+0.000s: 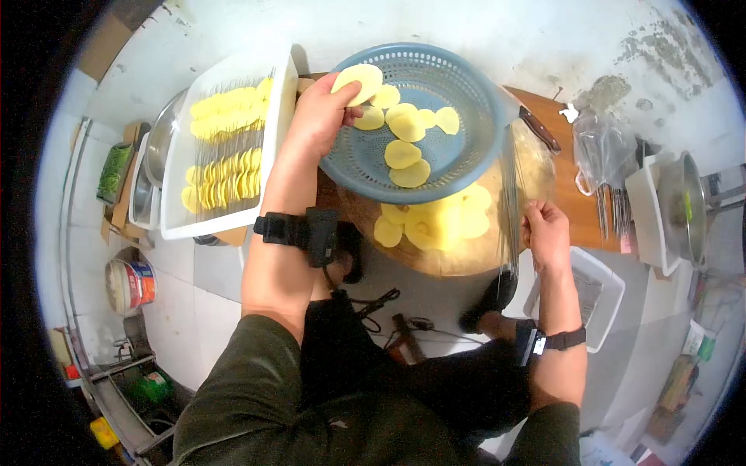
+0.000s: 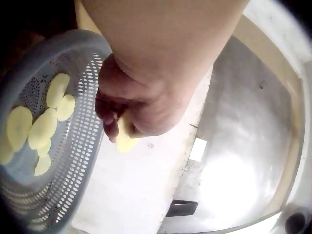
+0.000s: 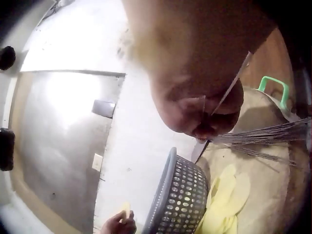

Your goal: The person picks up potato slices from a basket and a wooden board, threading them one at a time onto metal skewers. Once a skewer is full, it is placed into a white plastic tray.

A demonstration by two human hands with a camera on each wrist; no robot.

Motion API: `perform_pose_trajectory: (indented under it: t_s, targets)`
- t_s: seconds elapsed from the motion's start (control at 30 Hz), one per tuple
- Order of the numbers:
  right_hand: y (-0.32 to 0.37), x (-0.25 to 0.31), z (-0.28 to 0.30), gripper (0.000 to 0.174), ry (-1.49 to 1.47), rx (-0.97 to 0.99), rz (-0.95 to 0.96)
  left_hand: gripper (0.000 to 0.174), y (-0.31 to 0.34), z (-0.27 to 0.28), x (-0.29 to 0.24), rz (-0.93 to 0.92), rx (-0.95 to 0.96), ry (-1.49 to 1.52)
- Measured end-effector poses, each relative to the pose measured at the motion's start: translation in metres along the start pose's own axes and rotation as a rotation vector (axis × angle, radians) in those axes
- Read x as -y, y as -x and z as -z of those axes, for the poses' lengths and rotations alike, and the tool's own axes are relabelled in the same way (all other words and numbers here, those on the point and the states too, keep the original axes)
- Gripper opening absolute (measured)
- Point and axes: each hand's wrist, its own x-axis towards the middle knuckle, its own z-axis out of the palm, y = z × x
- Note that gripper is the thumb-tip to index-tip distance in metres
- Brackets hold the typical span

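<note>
My left hand (image 1: 320, 113) pinches a round pale-yellow potato slice (image 1: 359, 83) between thumb and fingers, over the left rim of a blue-grey plastic colander (image 1: 474, 167). Several more slices (image 1: 403, 154) lie inside the colander. In the left wrist view the held slice (image 2: 126, 136) pokes out below the curled fingers. My right hand (image 1: 549, 233) is curled at the right side of the round wooden board (image 1: 536, 167). A thin skewer (image 3: 233, 80) sticks out of its fingers in the right wrist view. Beside those fingertips lies a bundle of metal skewers (image 3: 273, 134).
More slices (image 1: 435, 224) are piled on the board before the colander. A white tub (image 1: 172, 213) at left holds rows of skewered slices (image 1: 229, 179). Behind the board's right edge lies a knife (image 1: 540, 130), with a plastic bag (image 1: 606, 147) further right.
</note>
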Motion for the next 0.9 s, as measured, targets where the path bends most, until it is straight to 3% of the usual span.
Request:
perform_pose_trajectory:
  t_s: [0.1, 0.3, 0.37, 0.47, 0.53, 0.6, 0.8, 0.9]
  targets:
    - [0.01, 0.004, 0.003, 0.014, -0.039, -0.005, 0.016, 0.028, -0.002, -0.003, 0.0, 0.023, -0.03, -0.014]
    - [0.028, 0.01, 0.002, 0.012, -0.102, 0.024, 0.127, 0.027, 0.0, -0.014, 0.0, 0.015, 0.109, -0.094]
    - [0.03, 0.009, 0.002, 0.012, -0.09, 0.031, 0.137, 0.024, -0.003, -0.017, 0.001, 0.068, 0.139, -0.447]
    - [0.029, 0.011, -0.001, 0.01, -0.095, 0.05, 0.156, 0.021, -0.002, -0.025, 0.004, 0.091, 0.183, -0.369]
    - [0.029, 0.009, -0.005, 0.008, -0.144, 0.087, 0.145, 0.02, -0.006, -0.026, 0.004, 0.078, 0.215, -0.47]
    - [0.036, 0.012, -0.013, 0.006, -0.149, 0.1, 0.158, 0.024, -0.007, -0.029, 0.007, 0.089, 0.211, -0.278]
    - [0.045, 0.018, -0.03, 0.006, -0.197, 0.21, 0.121, 0.025, -0.001, -0.041, 0.005, 0.069, 0.209, -0.066]
    - [0.045, 0.019, -0.028, 0.006, -0.22, 0.185, 0.114, 0.025, -0.004, -0.035, 0.01, 0.024, 0.232, -0.322]
